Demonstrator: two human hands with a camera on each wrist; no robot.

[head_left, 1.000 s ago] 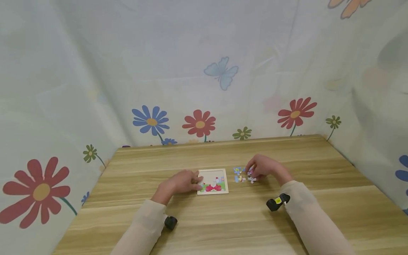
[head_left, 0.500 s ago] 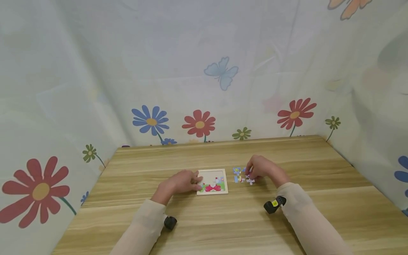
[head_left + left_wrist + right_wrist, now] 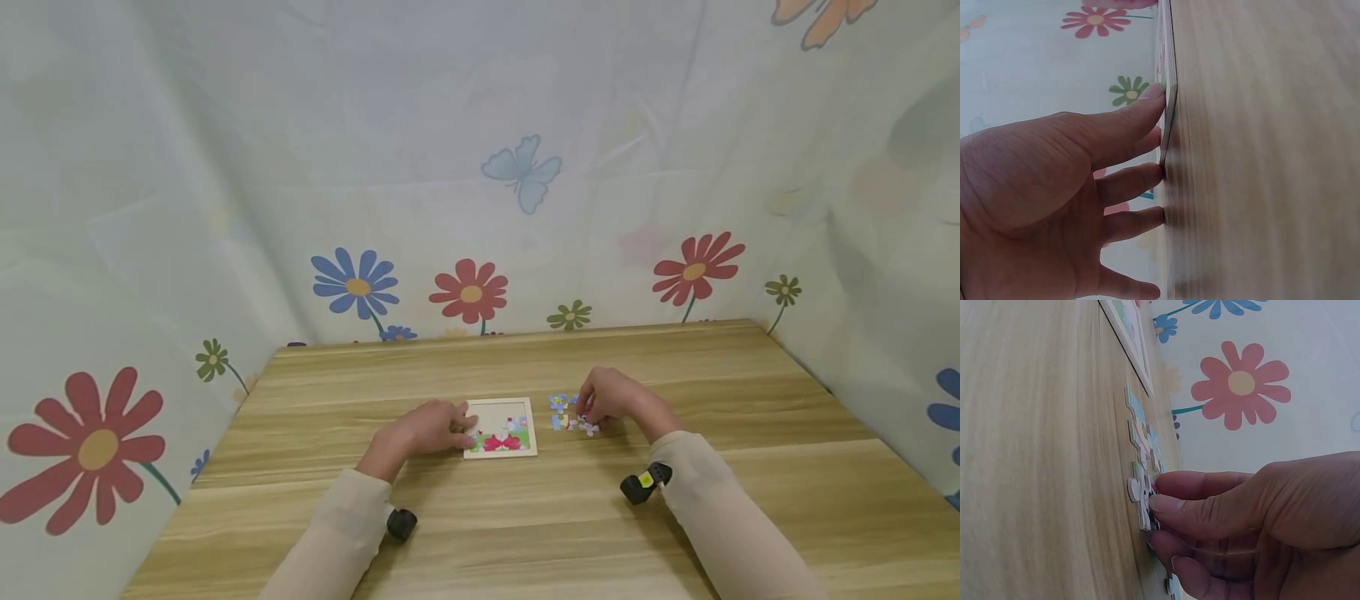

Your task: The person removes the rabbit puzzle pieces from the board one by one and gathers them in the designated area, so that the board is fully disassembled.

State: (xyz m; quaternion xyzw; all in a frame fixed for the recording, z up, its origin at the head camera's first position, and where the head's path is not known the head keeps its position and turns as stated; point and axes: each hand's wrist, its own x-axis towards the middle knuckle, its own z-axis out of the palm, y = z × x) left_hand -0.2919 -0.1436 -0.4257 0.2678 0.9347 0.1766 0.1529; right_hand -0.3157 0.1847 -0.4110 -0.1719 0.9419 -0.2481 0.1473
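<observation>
A small wooden puzzle tray [image 3: 533, 427] lies flat, with picture pieces [image 3: 501, 442] along its lower part and bare board above. My left hand [image 3: 429, 427] rests at its left side, thumb and index finger on the rim; in the left wrist view, the other fingers [image 3: 1135, 223] are spread out against the tabletop. To the right of the tray, my right hand [image 3: 613, 394] pinches a white jigsaw piece [image 3: 1142, 503] with thumb and fingertips, low over the table. Loose jigsaw pieces [image 3: 558, 403] lie just left of those fingers, and the hand partly covers the group.
The wood-grain table [image 3: 480, 525] extends around the tray on all sides. Behind it hangs a pale cloth [image 3: 420, 183] printed with flowers and a butterfly. Black wrist cameras [image 3: 637, 487] stick out from both sleeves, close above the tabletop.
My right hand has shifted slightly left and nearer, and the white jigsaw piece has moved and turned a little with it. The left hand and the tray have stayed put.
</observation>
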